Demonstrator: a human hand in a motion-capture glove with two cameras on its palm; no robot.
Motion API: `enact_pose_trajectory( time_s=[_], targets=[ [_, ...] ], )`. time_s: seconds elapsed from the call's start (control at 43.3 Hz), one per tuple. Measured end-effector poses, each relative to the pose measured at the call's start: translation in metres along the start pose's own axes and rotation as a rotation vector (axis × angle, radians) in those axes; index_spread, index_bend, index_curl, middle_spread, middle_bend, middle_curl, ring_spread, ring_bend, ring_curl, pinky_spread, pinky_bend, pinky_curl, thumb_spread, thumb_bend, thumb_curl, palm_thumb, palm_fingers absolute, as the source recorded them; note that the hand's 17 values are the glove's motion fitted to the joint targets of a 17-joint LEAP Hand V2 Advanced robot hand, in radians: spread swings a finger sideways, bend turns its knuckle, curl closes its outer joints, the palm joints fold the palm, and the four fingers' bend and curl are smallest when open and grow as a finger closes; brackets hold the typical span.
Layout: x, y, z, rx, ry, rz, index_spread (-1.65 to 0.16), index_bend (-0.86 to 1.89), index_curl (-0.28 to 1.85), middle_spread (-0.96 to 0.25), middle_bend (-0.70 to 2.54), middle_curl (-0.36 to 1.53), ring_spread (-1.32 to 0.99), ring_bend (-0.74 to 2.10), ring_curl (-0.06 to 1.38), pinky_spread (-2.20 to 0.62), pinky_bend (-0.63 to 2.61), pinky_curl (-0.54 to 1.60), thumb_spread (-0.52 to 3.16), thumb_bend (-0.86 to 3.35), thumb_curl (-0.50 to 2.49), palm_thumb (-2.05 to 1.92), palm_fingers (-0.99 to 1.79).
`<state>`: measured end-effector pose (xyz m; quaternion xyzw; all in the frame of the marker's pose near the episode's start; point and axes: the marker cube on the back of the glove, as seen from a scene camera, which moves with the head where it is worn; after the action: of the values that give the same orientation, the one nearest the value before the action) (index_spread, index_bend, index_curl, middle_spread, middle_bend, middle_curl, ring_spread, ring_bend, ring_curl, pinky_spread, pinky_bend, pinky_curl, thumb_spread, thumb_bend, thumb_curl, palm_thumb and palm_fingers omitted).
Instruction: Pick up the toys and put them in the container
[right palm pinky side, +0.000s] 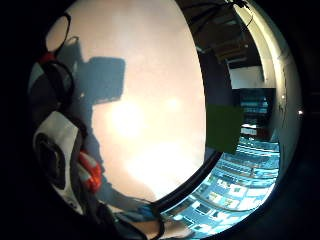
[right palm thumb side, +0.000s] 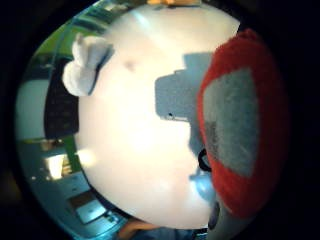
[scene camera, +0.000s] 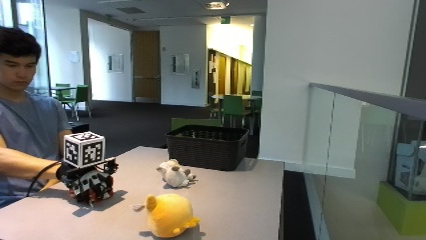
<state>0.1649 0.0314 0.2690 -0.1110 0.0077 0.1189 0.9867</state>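
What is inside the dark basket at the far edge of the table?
From the outside view, only the woven wall and open rim of the basket show. Its inside is hidden by the wall, so whether any toy lies in it cannot be told.

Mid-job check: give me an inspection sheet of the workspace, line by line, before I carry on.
Surface: grey table, lit and glossy.
Job's things: yellow plush toy near the front edge; small white plush toy between it and the dark woven basket at the far edge; red and grey toy close against the palm.
Clutter: small pale scrap beside the yellow toy.
Hands: gloved right hand low over the table.
Cables: nothing seen.
Surroundings: glass railing, hallway, green chairs.
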Motion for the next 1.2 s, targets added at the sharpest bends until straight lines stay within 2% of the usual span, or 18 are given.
enact_pose_trajectory(
  time_s=[0.139,0.277,0.508,0.693,0.831,0.947,1.062,1.154,1.2],
  targets=[
    [-0.006,-0.004,-0.031,-0.022,-0.045,0.005,-0.39,0.35,0.24,-0.32,0.55,0.4,-0.39,1.13,0.52,-0.39,1.15,0.41,1.01,0.32,0.53,0.68,0.97],
    [-0.023,-0.014,-0.093,0.027,-0.068,0.005,-0.4,0.35,0.27,-0.37,0.55,0.43,-0.42,1.13,0.53,-0.41,1.14,0.42,0.92,0.31,0.59,0.7,0.96],
    [-0.077,-0.024,-0.189,0.127,-0.048,-0.034,-0.4,0.34,0.31,-0.43,0.52,0.47,-0.44,1.11,0.54,-0.43,1.14,0.43,0.82,0.3,0.68,0.7,0.96],
    [-0.128,-0.039,-0.23,0.195,-0.041,-0.089,-0.41,0.32,0.34,-0.45,0.5,0.51,-0.46,1.1,0.54,-0.43,1.13,0.43,0.77,0.29,0.75,0.7,0.96],
    [-0.178,-0.039,-0.248,0.22,-0.058,-0.134,-0.41,0.31,0.37,-0.47,0.49,0.54,-0.46,1.08,0.54,-0.43,1.11,0.43,0.74,0.29,0.8,0.7,0.97],
    [-0.249,-0.031,-0.265,0.244,-0.078,-0.22,-0.41,0.29,0.39,-0.47,0.47,0.56,-0.47,1.08,0.54,-0.44,1.11,0.43,0.72,0.28,0.83,0.69,0.97],
    [-0.32,-0.013,-0.283,0.288,-0.077,-0.447,-0.41,0.29,0.42,-0.48,0.45,0.58,-0.47,1.07,0.54,-0.44,1.09,0.43,0.71,0.27,0.87,0.68,0.98],
    [-0.357,-0.02,-0.291,0.299,-0.066,-0.32,-0.41,0.27,0.45,-0.49,0.44,0.6,-0.47,1.06,0.54,-0.44,1.09,0.43,0.7,0.27,0.89,0.68,0.99],
    [-0.374,-0.021,-0.294,0.3,-0.072,-0.322,-0.41,0.26,0.46,-0.49,0.43,0.61,-0.47,1.06,0.55,-0.44,1.09,0.43,0.69,0.27,0.91,0.68,0.99]
  ],
)
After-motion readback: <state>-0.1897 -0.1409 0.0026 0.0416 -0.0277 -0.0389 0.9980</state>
